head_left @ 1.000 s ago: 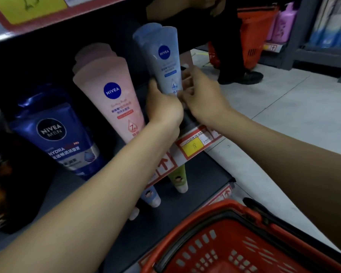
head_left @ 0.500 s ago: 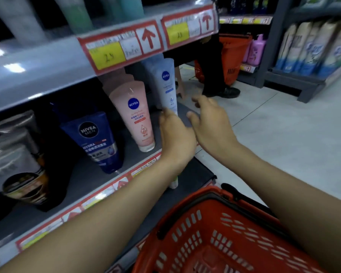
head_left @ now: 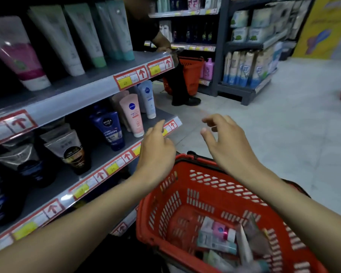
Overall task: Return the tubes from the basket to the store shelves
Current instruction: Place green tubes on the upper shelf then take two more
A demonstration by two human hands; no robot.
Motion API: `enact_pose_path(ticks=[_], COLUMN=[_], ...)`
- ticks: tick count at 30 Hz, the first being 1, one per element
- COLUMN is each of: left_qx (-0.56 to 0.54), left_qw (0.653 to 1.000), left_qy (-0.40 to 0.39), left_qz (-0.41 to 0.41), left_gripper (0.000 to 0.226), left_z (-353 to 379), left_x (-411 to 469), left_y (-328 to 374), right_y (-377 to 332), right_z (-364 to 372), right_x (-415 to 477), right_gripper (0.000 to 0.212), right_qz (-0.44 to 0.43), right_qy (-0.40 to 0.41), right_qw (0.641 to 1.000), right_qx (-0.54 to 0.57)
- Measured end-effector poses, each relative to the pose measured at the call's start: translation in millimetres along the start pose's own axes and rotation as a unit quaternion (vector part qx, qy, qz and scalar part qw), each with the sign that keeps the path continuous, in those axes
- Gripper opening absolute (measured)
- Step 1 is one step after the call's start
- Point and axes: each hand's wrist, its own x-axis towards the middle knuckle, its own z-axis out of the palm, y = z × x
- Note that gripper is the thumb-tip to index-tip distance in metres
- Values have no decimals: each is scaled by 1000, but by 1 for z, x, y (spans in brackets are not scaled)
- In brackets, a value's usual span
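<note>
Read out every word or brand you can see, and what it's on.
"NIVEA": pink tube.
"NIVEA MEN", "HYDRA": dark blue tube.
"NIVEA": pale blue tube.
Shelf price labels: red arrows, writing too blurred.
Tubes in basket: unreadable.

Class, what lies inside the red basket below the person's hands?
Several tubes lie jumbled in the red basket. The right forearm covers part of it, so their number is unclear.

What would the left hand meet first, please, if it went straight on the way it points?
Probably the price strip on the shelf edge; the fingertips of the left hand seem just short of it. The pale blue tube stands further back. Depth is unclear; it might pass the shelf's end.
</note>
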Motion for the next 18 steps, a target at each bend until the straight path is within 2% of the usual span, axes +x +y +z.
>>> enact_pose_path(ticks=[6,9,12,15,18], left_qx=[59,107,144,167,202], left_qw=[995,983,953,915,868], left_qy=[-70,-148,-265,-365,-450], left_qz=[33,34,-16,-37,-56], left_gripper=[45,43,36,24,24], left_z=[29,58,97,138,173], left_x=[-41,-51,-52,-52,-52], left_y=[-6,-16,-35,-60,-79], right_y=[33,62,104,140,169], right_z=[-31,-35,-34,-27,-14], right_x=[-73,-104,-133,-147,-154], right_gripper=[29,26,22,22,16], right_qz=[91,131,202,297,346], right_qy=[5,-12,-50,-138,-195], right_qw=[996,991,977,944,916], right_qx=[0,-15,-47,-49,-59])
